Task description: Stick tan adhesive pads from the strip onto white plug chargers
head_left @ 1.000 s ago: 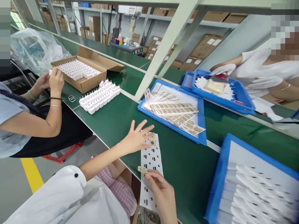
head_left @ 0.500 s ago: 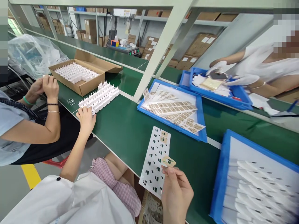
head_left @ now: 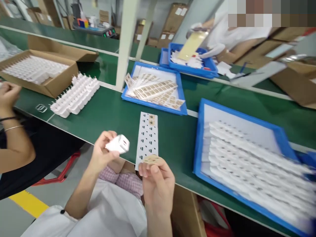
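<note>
My left hand is closed around a white charger plug housing, its slotted end turned toward the right. Between the thumb and fingers of my right hand is a beige sticker with cut-outs, slightly blurred. The two hands are close together but apart, over the bench's front edge. Beyond my right hand a white backing sheet lies on the green bench, with a few beige stickers left at its far end. Rows of white charger plugs with upright pins stand to the left.
A blue tray holds fanned sticker sheets. Another blue tray at right carries rows of white chargers. An open cardboard box of chargers sits far left, near a co-worker's hand. Opposite, a gloved person works over a blue bin.
My left hand has come from the charger rows toward my right hand, now holding one charger. My right hand still pinches the sticker. The view has swung right.
</note>
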The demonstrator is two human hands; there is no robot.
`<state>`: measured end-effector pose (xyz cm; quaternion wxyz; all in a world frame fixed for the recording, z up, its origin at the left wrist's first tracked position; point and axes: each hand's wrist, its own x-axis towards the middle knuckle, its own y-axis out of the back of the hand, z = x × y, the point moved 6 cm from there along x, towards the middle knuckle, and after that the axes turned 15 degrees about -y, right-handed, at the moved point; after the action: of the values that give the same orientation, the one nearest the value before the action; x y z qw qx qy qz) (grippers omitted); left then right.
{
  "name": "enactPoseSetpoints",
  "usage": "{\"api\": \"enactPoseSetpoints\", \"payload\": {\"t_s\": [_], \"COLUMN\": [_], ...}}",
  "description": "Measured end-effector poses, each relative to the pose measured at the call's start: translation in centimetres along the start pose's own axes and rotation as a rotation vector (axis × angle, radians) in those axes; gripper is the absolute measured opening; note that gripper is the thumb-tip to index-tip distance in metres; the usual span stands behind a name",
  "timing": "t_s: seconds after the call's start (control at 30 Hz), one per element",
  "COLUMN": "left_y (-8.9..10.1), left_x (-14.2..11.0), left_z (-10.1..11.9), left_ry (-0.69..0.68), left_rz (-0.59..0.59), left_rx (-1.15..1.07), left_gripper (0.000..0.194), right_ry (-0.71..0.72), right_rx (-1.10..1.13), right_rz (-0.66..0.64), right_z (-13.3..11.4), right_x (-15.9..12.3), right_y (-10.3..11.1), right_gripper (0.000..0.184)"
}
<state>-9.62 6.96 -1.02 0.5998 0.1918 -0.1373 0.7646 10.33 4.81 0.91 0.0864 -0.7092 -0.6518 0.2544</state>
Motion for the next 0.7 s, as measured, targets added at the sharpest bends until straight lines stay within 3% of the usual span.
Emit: {"api": "enactPoseSetpoints", "payload": {"t_s": [0.03, 0.1, 0.2, 0.27, 0.4, 0.47, 0.53, 0.63, 0.7], "left_y": [-2.6, -7.0, -10.4, -10.7, -10.2, -10.1, -10.2, -10.3, -10.6], "left_x": [-0.9, -2.4, -3.5, -3.4, -3.0, -3.1, -3.0, -3.0, -3.5], "left_z": [0.4, 1.5, 3.0, 3.7, 4.7, 4.9, 4.7, 4.1, 3.9], "left_ry": [-0.001, 0.002, -0.007, -0.044, -0.113, -0.141, -0.177, -0.245, -0.266], "left_rz": [-0.078, -0.271, -0.489, -0.545, -0.690, -0.729, -0.679, -0.505, -0.459], "left_rx": [-0.090, -0.247, -0.353, -0.370, -0.347, -0.332, -0.332, -0.218, -0.161], "left_gripper": [0.072, 0.058, 0.020, 0.023, 0.067, 0.073, 0.062, 0.044, 0.045], "right_ry": [0.004, 0.064, 0.187, 0.219, 0.200, 0.172, 0.160, 0.193, 0.228], "right_rx": [0.041, 0.106, 0.125, 0.069, -0.018, -0.011, 0.003, 0.027, 0.039], "right_rz": [-0.001, 0.061, 0.126, 0.130, 0.254, 0.312, 0.344, 0.380, 0.397], "right_z": [-0.2, -1.1, -2.6, -3.1, -2.6, -2.1, -1.8, -1.7, -1.7], "right_x": [-0.5, -1.4, -2.6, -3.1, -3.4, -3.2, -3.0, -2.8, -2.6], "right_y": [-0.4, 0.0, 1.2, 1.6, 2.4, 2.7, 2.8, 2.8, 2.6], "right_gripper": [0.036, 0.035, 0.033, 0.032, 0.034, 0.038, 0.042, 0.041, 0.037]}}
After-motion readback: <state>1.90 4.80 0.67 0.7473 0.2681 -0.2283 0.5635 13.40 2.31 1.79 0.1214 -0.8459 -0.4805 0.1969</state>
